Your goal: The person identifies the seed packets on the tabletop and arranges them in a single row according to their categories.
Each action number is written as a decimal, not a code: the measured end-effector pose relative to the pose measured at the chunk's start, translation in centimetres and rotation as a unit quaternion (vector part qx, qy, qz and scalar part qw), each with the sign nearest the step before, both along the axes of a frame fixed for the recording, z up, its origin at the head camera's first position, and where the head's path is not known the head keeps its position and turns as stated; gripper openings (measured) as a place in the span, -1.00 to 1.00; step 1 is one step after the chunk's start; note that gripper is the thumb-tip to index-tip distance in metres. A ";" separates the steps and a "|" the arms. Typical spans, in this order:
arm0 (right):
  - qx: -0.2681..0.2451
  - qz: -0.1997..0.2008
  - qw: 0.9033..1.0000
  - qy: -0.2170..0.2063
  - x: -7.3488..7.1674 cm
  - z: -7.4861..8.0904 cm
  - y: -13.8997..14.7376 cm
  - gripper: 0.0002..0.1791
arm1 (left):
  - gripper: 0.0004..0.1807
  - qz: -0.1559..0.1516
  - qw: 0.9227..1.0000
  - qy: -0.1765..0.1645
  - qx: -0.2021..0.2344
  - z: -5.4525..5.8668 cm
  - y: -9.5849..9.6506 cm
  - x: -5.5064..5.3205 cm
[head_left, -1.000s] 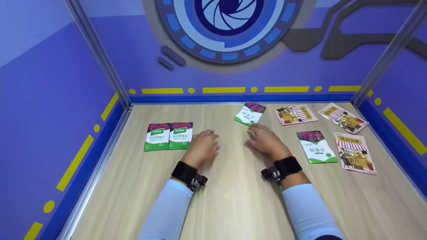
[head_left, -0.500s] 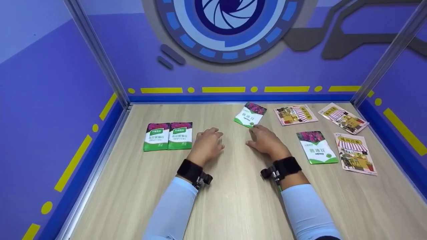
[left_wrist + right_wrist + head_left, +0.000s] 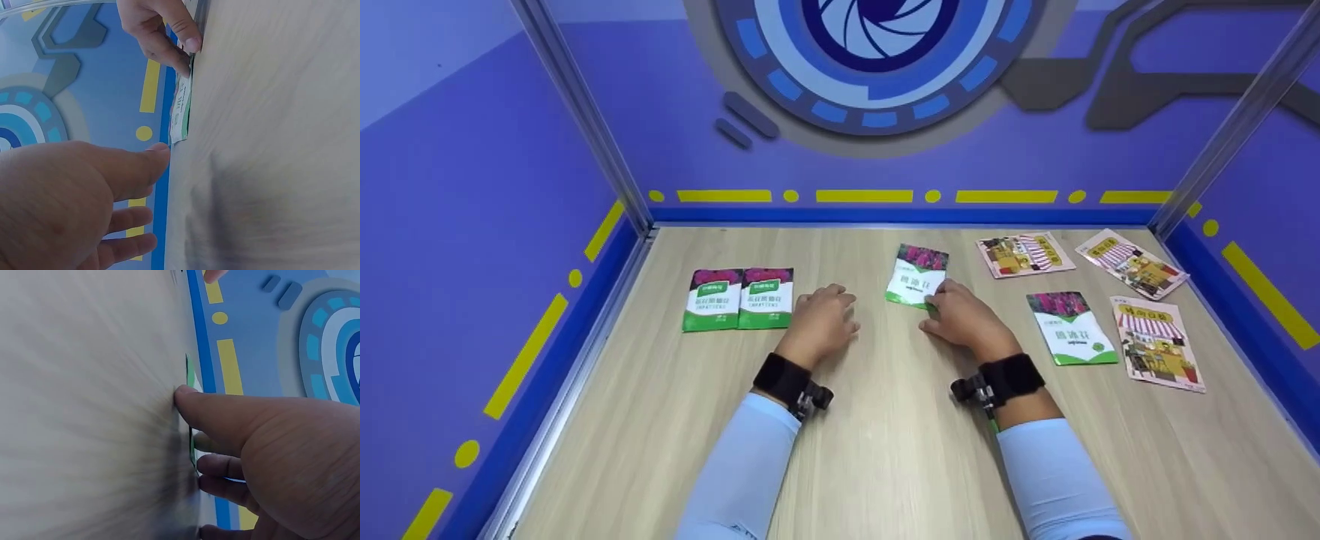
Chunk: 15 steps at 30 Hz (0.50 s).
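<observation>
In the head view my right hand [image 3: 964, 319] touches the lower right corner of a white-and-green seed packet [image 3: 916, 281] with purple flowers, lying near the back of the table. The right wrist view shows the thumb [image 3: 188, 396] at the packet's near edge and the other fingers along it. My left hand [image 3: 821, 322], its fingers loosely bent, holds nothing. It is just right of two seed packets [image 3: 765, 298] [image 3: 714, 300] with pink-red flowers, laid side by side. From the left wrist view, the right fingertips press on the packet [image 3: 181, 109].
Right of my right hand lies another purple-flower packet [image 3: 1072, 330]. Three pink packets with striped awnings, one [image 3: 1159, 343] beside it and two [image 3: 1025, 255] [image 3: 1132, 264] farther back, lie at the right. Blue-purple panels [image 3: 840, 165] wall the table [image 3: 877, 450] at the back and sides.
The purple-flower packet under my right fingers has turned more upright and come slightly nearer. My left hand shifted a little right, then stayed about there.
</observation>
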State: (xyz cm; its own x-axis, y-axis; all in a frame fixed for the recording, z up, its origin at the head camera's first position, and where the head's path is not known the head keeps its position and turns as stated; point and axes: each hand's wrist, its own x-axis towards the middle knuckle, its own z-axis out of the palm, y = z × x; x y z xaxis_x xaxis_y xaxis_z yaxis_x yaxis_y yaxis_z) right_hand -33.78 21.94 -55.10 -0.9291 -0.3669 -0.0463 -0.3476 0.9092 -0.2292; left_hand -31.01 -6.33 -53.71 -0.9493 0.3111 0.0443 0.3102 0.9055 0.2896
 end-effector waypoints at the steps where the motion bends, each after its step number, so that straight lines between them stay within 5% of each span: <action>1: -0.003 0.000 1.000 -0.004 0.1 0.1 0.1 -0.37 | -0.45 0.000 1.000 -0.001 0.002 0.0 0.0 0.0; 8: -0.060 -0.001 0.997 -0.054 0.5 0.6 -0.1 -0.43 | -0.44 0.006 1.000 -0.005 -0.001 -0.1 0.1 0.0; 15: -0.051 0.021 0.997 -0.061 1.1 0.8 -1.4 -0.48 | -0.40 -0.025 0.999 -0.020 0.008 -0.3 0.7 0.4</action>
